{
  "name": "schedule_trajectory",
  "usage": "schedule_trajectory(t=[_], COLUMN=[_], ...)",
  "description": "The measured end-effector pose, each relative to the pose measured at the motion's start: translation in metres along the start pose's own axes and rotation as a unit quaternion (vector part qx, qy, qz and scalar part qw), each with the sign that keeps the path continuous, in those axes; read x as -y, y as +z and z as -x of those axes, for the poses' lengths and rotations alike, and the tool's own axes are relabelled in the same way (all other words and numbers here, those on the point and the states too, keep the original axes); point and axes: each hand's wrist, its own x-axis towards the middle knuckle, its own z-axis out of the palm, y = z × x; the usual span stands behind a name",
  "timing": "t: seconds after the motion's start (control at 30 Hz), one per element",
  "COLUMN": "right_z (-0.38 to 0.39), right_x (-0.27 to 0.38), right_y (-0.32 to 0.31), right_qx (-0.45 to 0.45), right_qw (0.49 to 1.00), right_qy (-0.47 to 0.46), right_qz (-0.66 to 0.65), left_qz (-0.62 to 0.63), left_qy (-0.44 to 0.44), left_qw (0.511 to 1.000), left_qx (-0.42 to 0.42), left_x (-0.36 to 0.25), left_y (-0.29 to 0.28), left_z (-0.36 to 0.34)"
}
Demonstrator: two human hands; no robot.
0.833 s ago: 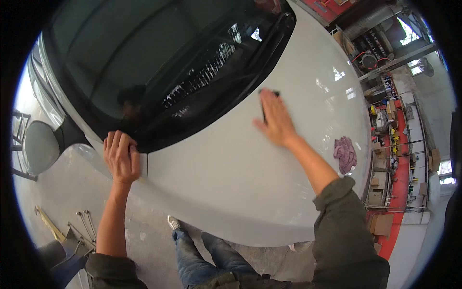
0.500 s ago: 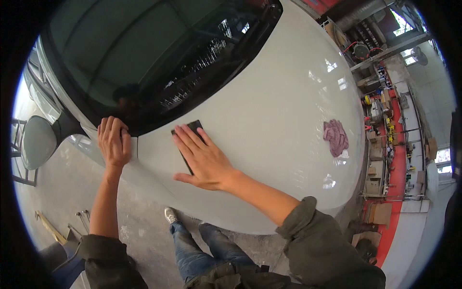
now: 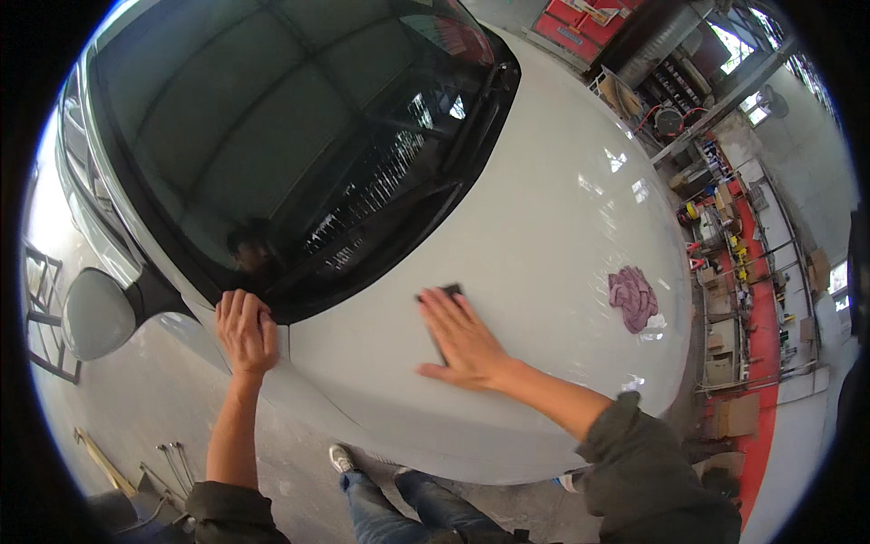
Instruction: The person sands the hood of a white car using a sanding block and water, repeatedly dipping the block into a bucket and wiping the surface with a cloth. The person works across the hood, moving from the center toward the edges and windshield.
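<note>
Right hand point(image 3: 464, 343) pressed flat on the white car hood point(image 3: 562, 218), fingers spread and stretched forward, palm down on a small dark pad point(image 3: 443, 296). Only the pad's far corner visible past the fingertips, the rest hidden under the hand; no curl of the fingers around it, so a flat press rather than a closed grip. Pad lying on the hood just below the lower edge of the windscreen point(image 3: 272, 136), about midway across the panel.

Left hand point(image 3: 245, 331) resting at the corner where hood, windscreen and fender meet, fingers lightly bent over the edge, open and holding nothing. Side mirror point(image 3: 95, 313) just to the left of it, apart from the hand.

Crumpled pinkish-purple rag point(image 3: 633, 297) lying on the hood, well to the right of the pad and near the hood's far edge. Blue jeans and one shoe point(image 3: 343, 458) visible on the grey floor below the car's front. Workshop shelves and a red floor strip point(image 3: 759, 344) along the right.
</note>
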Motion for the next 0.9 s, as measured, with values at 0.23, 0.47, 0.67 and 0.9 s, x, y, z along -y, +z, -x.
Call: schedule_trajectory(t=[0.23,0.47,0.67,0.9], right_z=[-0.031,0.173,0.048,-0.065], right_x=[0.003,-0.070,-0.089,-0.127], right_y=[0.008,0.007,0.004,0.011], right_qx=[-0.014,0.016,-0.058,-0.181], right_qw=[0.998,0.997,0.995,0.965], right_qy=[-0.060,0.077,0.076,0.182], right_qz=[-0.035,-0.014,0.025,0.048], left_qz=[-0.029,-0.015,-0.021,-0.009], left_qy=[0.000,0.010,0.000,0.001], left_qw=[0.999,1.000,0.999,1.000], left_qx=[0.031,0.022,0.029,0.020], left_x=[0.016,0.010,0.016,0.005], left_y=[0.002,0.001,-0.006,0.010], left_z=[0.005,-0.001,0.008,-0.001])
